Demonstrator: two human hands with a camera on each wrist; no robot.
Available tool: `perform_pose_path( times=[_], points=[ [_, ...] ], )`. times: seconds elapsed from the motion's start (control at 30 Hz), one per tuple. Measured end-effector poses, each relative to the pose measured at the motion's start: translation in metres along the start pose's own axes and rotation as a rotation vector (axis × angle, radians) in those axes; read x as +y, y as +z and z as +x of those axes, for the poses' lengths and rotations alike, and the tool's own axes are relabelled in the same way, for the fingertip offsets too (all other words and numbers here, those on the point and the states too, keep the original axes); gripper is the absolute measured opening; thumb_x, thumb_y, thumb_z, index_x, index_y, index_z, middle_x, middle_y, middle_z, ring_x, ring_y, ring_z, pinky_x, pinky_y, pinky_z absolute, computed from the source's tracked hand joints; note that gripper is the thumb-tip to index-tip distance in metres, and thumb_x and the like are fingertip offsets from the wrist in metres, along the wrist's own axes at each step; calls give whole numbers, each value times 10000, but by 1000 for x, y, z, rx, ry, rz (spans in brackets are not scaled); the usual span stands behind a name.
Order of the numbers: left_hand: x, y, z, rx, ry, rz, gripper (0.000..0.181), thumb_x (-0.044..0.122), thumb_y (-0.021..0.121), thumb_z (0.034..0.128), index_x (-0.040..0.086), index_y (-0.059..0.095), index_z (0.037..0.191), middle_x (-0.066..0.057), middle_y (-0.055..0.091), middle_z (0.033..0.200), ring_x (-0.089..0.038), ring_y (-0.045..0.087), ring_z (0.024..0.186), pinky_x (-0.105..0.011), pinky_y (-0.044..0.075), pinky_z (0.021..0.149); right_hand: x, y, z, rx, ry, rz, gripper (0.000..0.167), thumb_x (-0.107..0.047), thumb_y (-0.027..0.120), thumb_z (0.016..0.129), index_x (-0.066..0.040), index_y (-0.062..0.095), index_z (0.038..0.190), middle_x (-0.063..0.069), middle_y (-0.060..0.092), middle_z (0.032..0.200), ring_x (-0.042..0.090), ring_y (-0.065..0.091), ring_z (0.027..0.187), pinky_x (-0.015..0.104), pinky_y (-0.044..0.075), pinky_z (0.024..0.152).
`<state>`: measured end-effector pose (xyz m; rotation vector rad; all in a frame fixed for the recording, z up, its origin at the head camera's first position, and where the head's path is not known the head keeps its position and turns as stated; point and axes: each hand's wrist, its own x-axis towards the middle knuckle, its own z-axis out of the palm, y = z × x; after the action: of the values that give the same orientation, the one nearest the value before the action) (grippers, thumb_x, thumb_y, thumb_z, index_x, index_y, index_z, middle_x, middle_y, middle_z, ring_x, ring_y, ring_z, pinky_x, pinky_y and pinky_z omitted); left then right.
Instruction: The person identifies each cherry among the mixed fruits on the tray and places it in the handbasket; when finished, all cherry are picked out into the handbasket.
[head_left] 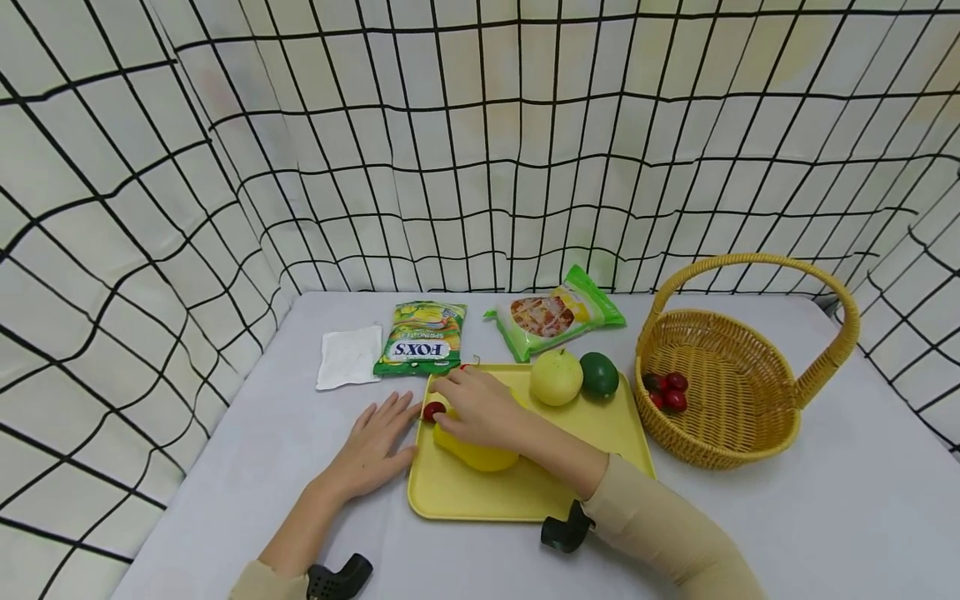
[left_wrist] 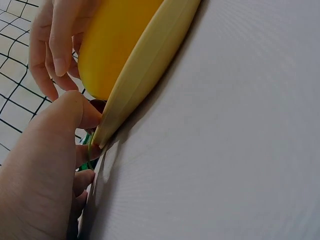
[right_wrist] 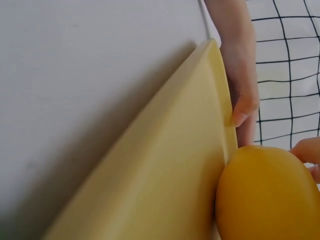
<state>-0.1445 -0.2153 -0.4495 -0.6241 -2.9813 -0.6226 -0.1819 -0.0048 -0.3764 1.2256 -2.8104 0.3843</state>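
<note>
My left hand [head_left: 375, 450] rests on the table with fingers extended, its thumb and index finger at the left rim of the yellow tray [head_left: 480, 504]. Over the tray's left part hangs my right hand [head_left: 480, 408], fingers bent downward, above a large smooth yellow fruit [head_left: 480, 454]. A dark red cherry [head_left: 433, 410] lies just beside its fingertips; another small red fruit [head_left: 465, 367] shows partly behind the hand. In the left wrist view, the right fingers [left_wrist: 59, 65] hang loosely beside the yellow fruit [left_wrist: 117, 45], with nothing visibly between them.
On the tray's far side sit a pale yellow-green pear [head_left: 556, 377] and a dark green fruit [head_left: 599, 376]. To the right stands a wicker basket [head_left: 738, 375] holding several small red fruits [head_left: 675, 392]. Behind lie a green Fox's bag [head_left: 422, 337], a green-white snack packet [head_left: 555, 317] and a white cloth [head_left: 350, 357].
</note>
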Motion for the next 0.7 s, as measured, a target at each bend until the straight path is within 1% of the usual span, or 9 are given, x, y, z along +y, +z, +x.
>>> perform_pose_path(
  times=[0.23,0.37,0.47,0.57,0.7],
  points=[
    [1,1,-2,-6,4,-11,609,363,513,862,112,381,1401,-119,285,1470,-308,165,1367,-529,63,1080,-5,11,13,-52,67,-1,323,-319,582,878,-172,578,1167,4,593,1103,172,506,1014,300,429,878],
    [0,1,-2,3,16,-13,608,354,514,862,102,383,1399,-124,289,1468,-320,176,1363,-542,74,1073,-6,15,16,-56,98,-8,294,-309,580,877,-170,589,1136,2,604,1078,178,515,1007,314,435,870],
    [0,1,-1,4,16,-17,609,346,516,859,100,381,1400,-121,285,1470,-316,177,1363,-539,76,1073,-7,16,19,-64,113,-15,257,-305,589,874,-163,609,1087,-4,615,997,160,531,916,299,455,800],
    [0,1,-1,-1,13,-15,612,350,510,861,103,373,1404,-114,276,1475,-307,167,1367,-531,66,1078,-8,16,22,-91,128,-25,251,-313,601,869,-155,619,1063,-10,614,922,138,523,807,278,459,717],
    [-1,1,-1,4,12,-14,613,357,507,858,101,380,1401,-113,278,1474,-304,165,1368,-530,67,1078,-11,16,27,-143,166,-33,280,-330,608,860,-145,610,1070,-18,604,869,127,508,741,272,463,681]
  ],
)
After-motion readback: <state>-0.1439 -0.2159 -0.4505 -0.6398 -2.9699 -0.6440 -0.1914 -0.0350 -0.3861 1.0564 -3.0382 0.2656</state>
